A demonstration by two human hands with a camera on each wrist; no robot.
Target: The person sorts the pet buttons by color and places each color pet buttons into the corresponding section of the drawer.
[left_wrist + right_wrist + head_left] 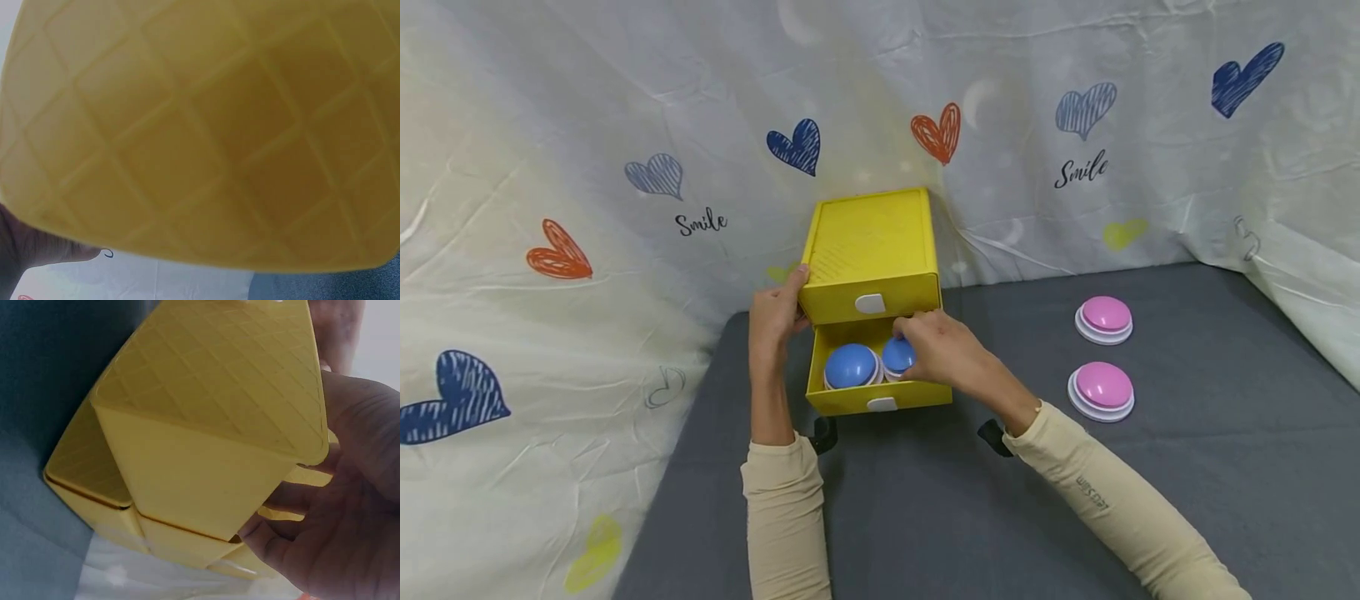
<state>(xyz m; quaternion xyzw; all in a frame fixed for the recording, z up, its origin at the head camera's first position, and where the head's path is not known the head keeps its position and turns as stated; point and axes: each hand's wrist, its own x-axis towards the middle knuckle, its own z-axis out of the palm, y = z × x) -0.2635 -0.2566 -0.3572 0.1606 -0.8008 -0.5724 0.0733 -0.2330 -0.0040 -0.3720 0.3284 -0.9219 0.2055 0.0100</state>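
Observation:
A yellow two-drawer box (872, 237) stands near the back curtain, its lower drawer (842, 406) pulled out. My left hand (772, 321) grips the box's front left corner, thumb at the top edge; in the left wrist view the waffle-patterned yellow side hides most of that hand. Inside the lower drawer lie two blue dome buttons with white bases. The left blue button (850, 367) is untouched. At the drawer's right side, my right hand (943, 346) pinches the right blue button (897, 356) from above. In the right wrist view, the drawer wall hides that button.
Two pink dome buttons, a far one (1107, 317) and a nearer one (1102, 387), sit on the grey tabletop (925, 517) to the right. A white curtain (865, 83) with printed hearts hangs behind the box and along both sides.

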